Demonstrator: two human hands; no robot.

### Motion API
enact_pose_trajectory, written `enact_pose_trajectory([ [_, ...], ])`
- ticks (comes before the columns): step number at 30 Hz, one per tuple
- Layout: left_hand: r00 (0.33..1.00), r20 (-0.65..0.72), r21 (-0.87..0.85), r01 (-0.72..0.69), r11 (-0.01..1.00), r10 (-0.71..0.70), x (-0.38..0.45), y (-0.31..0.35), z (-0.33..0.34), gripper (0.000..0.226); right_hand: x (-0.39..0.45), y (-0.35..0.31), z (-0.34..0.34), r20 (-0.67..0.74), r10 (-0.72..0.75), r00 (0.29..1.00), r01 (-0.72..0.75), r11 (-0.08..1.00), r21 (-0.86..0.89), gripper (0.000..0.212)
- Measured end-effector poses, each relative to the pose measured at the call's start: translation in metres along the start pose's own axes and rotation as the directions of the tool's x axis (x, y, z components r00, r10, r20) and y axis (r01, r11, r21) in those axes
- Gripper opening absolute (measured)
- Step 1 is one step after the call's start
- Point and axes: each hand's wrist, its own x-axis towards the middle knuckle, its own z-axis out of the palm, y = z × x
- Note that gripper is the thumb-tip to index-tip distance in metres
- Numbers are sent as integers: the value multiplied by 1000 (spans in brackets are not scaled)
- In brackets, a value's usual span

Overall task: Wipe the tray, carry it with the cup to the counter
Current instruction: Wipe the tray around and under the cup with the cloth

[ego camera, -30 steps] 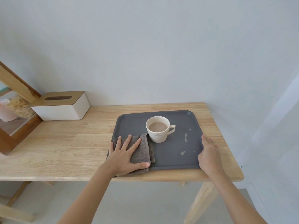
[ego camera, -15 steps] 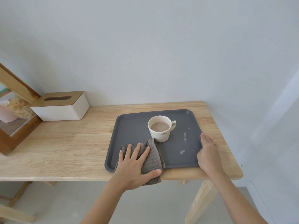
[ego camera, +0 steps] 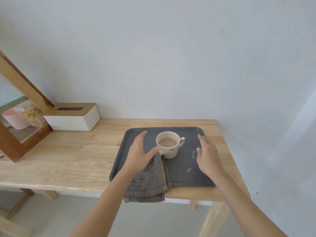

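Observation:
A dark grey tray (ego camera: pixel 181 178) lies on the right part of a wooden table (ego camera: pixel 68 159). A cream cup (ego camera: pixel 169 151) of milky brown drink stands on the tray, handle to the right. Pale spill marks (ego camera: pixel 193 154) dot the tray right of the cup. A grey ribbed cloth (ego camera: pixel 148 180) lies over the tray's front edge and hangs past the table edge. My left hand (ego camera: pixel 139 153) hovers open just left of the cup, thumb by its side, wrist over the cloth. My right hand (ego camera: pixel 207 155) is open over the tray's right part, holding nothing.
A white tissue box with a wooden lid (ego camera: pixel 71 117) stands at the back left by the wall. A wooden-framed glass cabinet (ego camera: pixel 18 120) holding jars sits at the far left. The table ends just right of the tray, with floor below.
My left hand lifted off the cloth and moved forward beside the cup. My right hand left the tray's right edge and moved inward over the tray. The cloth now hangs over the front edge.

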Motion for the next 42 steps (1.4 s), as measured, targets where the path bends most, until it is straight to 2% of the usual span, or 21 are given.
enact_pose_trajectory([
  [2, 993, 96, -52, 67, 996, -62, 15, -3, 11, 103, 17, -12, -4, 181, -6, 983, -19, 991, 134, 64],
  [4, 982, 153, -80, 123, 989, -110, 25, -10, 25, 111, 30, -18, -4, 316, -19, 949, -41, 982, 183, 77],
  [7, 990, 109, -105, 97, 990, -86, 33, -14, 40, 92, 45, -18, 2, 386, -55, 921, -37, 973, 227, 86],
  [10, 996, 70, -133, 71, 989, -63, 37, -15, 45, 78, 53, -16, 9, 377, -113, 919, 36, 978, 204, 71],
  [12, 997, 66, -148, 61, 987, -51, 41, -17, 45, 77, 55, -15, 12, 358, -132, 924, 57, 975, 213, 59],
  [15, 997, 73, -168, 46, 985, -34, 48, -20, 44, 79, 58, -14, 14, 335, -139, 932, 61, 970, 233, 53],
  [20, 995, 98, -208, 43, 977, -23, 66, -28, 30, 83, 72, -24, 23, 304, -131, 944, 61, 972, 227, 56],
  [26, 994, 109, -206, 16, 978, 6, 102, -50, -15, 87, 96, -67, 49, 261, -164, 951, 92, 959, 268, 55],
  [33, 989, 148, -176, 31, 984, -5, 130, -86, -57, 85, 113, -109, 92, 266, -145, 953, 68, 958, 280, 54],
  [42, 983, 186, -171, 41, 984, -8, 140, -114, -72, 82, 117, -122, 124, 291, -108, 951, 28, 963, 267, 58],
])
